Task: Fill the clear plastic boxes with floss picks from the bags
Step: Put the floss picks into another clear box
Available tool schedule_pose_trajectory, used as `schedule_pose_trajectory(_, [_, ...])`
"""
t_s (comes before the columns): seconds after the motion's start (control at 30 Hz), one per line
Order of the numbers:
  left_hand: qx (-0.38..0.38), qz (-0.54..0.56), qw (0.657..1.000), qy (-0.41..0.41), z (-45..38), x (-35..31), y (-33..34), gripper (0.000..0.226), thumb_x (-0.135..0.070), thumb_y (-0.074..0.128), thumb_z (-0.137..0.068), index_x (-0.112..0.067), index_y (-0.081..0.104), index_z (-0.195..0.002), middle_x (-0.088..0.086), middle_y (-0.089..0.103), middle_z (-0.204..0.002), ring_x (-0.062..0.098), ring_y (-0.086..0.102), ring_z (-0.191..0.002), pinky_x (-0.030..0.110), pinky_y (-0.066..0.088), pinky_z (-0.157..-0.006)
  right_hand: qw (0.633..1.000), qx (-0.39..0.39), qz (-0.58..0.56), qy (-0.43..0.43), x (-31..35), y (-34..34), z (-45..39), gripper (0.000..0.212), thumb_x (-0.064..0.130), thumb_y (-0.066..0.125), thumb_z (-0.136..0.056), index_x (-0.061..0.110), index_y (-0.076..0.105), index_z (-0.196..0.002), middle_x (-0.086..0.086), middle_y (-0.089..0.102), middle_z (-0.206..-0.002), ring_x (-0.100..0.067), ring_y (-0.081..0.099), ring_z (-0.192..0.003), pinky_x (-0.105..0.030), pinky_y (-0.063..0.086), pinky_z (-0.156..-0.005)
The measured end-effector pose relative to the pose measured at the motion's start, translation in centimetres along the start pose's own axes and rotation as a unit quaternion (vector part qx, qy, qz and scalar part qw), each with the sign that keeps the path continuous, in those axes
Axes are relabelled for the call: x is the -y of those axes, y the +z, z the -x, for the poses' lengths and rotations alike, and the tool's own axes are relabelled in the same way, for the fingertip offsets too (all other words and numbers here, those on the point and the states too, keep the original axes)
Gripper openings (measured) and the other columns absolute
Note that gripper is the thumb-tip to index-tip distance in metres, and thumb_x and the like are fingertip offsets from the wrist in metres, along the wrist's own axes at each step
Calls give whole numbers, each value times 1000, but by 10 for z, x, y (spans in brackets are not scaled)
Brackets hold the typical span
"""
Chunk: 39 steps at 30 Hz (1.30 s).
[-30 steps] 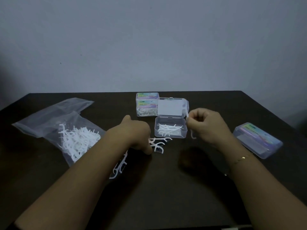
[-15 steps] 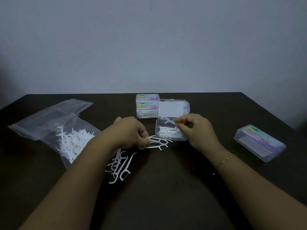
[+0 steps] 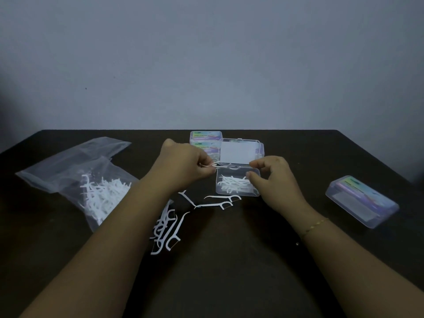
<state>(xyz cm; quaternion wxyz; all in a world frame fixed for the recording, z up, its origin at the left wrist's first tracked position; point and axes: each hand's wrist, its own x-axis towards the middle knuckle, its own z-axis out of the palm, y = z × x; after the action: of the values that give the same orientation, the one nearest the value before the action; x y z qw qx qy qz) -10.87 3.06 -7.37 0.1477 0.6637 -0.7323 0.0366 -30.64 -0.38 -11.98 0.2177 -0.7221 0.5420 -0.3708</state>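
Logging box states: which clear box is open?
The open box between the hands, lid flipped back, floss picks inside. The stacked boxes behind and right-hand box are closed.

The pastel-coloured labels on the two stacked clear plastic boxes point(image 3: 205, 140) carry print, seemingly too blurred to read.

The room was dim and bluish, the wall point(image 3: 206, 53) evenly grey with darker corners. The dark table point(image 3: 229, 271) swallowed any shadows. White picks point(image 3: 167, 228) stood out softly, slightly blurred. The table's far edge bowed from the wide lens.
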Motion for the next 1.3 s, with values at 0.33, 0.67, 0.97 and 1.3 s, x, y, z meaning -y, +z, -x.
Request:
schedule_pose_trajectory(0.33, [83,-195,969,126,-45,-54,9,29,-46,56,-90,-25,70,-103,0,67,-104,19,58,-96,33,34,-86,999,-25,-28,-1,-3,-2,-3,19,15,62,-89,17,64,-107,4,43,-111,-9,52,-93,-19,40,-82])
schedule_pose_trajectory(0.67, [80,-83,992,53,-20,-17,-5,24,-40,51,-94,-36,71,-106,-10,69,-110,12,58,-102,28,34,-85,993,-28,92,-63,3,-5,2,18,29,59,-90,24,68,-105,6,53,-115,-6,38,-104,-29,39,-92])
schedule_pose_trajectory(0.97, [267,-143,950,-77,17,13,-15,68,-72,52,-78,-34,49,-135,-7,52,-135,18,39,-130,43,19,-105,914,96,290,-265,28,9,34,48,59,48,-87,33,57,-126,8,45,-116,-14,31,-113,-32,19,-86])
schedule_pose_trajectory(1.3, [218,-146,962,-71,21,23,-1,30,-49,56,-88,-40,61,-117,-13,59,-119,15,46,-119,43,22,-100,904,158,326,-226,31,11,34,35,51,43,-94,33,62,-118,9,46,-111,-15,31,-112,-32,19,-84])
